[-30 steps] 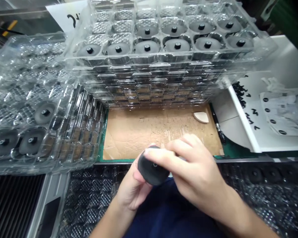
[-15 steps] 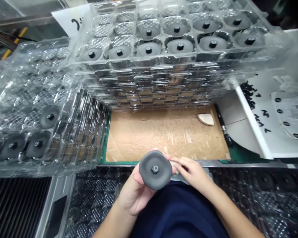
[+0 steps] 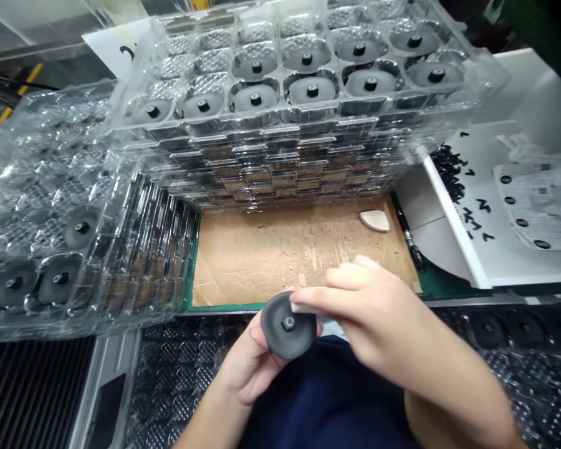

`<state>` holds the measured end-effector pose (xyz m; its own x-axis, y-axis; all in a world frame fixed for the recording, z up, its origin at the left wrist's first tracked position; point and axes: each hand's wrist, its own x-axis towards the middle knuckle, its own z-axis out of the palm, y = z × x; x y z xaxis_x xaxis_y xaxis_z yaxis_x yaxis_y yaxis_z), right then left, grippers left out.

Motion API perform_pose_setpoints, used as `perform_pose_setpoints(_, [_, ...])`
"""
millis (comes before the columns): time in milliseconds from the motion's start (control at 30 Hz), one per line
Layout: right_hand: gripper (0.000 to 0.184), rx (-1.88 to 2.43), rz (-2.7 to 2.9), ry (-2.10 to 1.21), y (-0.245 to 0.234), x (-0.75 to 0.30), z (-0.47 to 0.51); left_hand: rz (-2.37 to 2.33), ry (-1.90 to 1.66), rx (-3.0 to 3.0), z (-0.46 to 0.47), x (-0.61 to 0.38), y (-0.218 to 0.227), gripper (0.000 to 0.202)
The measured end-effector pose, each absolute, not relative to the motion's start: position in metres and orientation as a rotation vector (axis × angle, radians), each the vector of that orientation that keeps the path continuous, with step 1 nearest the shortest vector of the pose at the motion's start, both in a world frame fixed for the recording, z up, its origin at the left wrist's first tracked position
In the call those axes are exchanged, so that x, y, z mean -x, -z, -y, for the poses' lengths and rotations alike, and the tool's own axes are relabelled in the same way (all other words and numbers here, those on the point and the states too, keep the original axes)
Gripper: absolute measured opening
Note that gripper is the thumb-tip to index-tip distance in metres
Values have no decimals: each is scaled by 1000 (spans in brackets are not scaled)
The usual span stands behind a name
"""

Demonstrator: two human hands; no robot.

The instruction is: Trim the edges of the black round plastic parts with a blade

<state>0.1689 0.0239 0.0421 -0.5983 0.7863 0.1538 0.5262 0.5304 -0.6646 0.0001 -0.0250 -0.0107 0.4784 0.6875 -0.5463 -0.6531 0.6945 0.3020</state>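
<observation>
The clear tray stack at the back point(image 3: 271, 115) carries ten dark discs in its top layer — six along the front row, four in the row behind. In the left tray stack point(image 3: 100, 274), four discs are plain to see near the front, one cut by the picture edge; farther back, glare hides the count. The white bin point(image 3: 514, 271) holds a heap of small black pieces point(image 3: 449, 171), too many to count, and one printed sheet point(image 3: 530, 209). One pale wedge point(image 3: 374, 220) lies on the cardboard point(image 3: 262, 249).

The left hand point(image 3: 250, 371) grips one dark disc point(image 3: 285, 343) from beneath, above the person's lap. The right hand point(image 3: 371, 308) pinches a small pale piece point(image 3: 303, 308) at the disc's upper right. Half a second ago that hand was lower, beside the disc — now its fingers reach over the face.
</observation>
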Motion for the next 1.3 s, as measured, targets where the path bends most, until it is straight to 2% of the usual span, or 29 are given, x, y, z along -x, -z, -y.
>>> perform_pose_setpoints(67, [29,938,2319,-732,-43,-167,-25,-688,-783,-17,24,-3,11,42])
perform_pose_setpoints(133, [27,799,2297,-801,-45,-166,-27,-692,-763,-21,21,-6,9,34])
perform_pose_setpoints(200, [29,855,2309,-901,-48,-169,-29,-698,-786,-49,18,-8,6,37])
perform_pose_setpoints(300, [32,1047,2339,-812,-53,-170,-29,-690,-811,-121,17,-8,4,47])
perform_pose_setpoints(433, [30,795,2258,-840,-51,-161,-28,-713,-848,-184,19,-4,8,41])
perform_pose_setpoints(533, [32,968,2249,-934,-47,-161,-30,-721,-888,-220,17,0,8,52])
perform_pose_setpoints(600, [31,1127,2274,-822,-45,-160,-31,-699,-921,-249,13,0,5,58])
perform_pose_setpoints(700, [30,1092,2198,-677,-43,-149,-27,-695,-994,-271,7,0,1,53])
perform_pose_setpoints(800, [27,1235,2087,-655,-45,-139,-15,-800,-1077,-238,6,3,4,52])
perform_pose_setpoints(867, [25,1267,2086,-811,-48,-142,-5,-849,-1135,-195,7,8,8,59])
perform_pose_setpoints(967, [20,1079,2045,-1216,-48,-156,7,-834,-1179,-154,10,14,9,64])
perform_pose_setpoints(1033, [19,1129,1937,-1296,-43,-164,8,-833,-1165,-146,11,16,7,63])
perform_pose_setpoints(1167, [21,1418,1709,-1067,-36,-154,1,-785,-1131,-122,13,15,5,62])
perform_pose_setpoints(1300, [25,1227,1832,-803,-43,-121,-7,-788,-1114,-141,18,19,10,57])
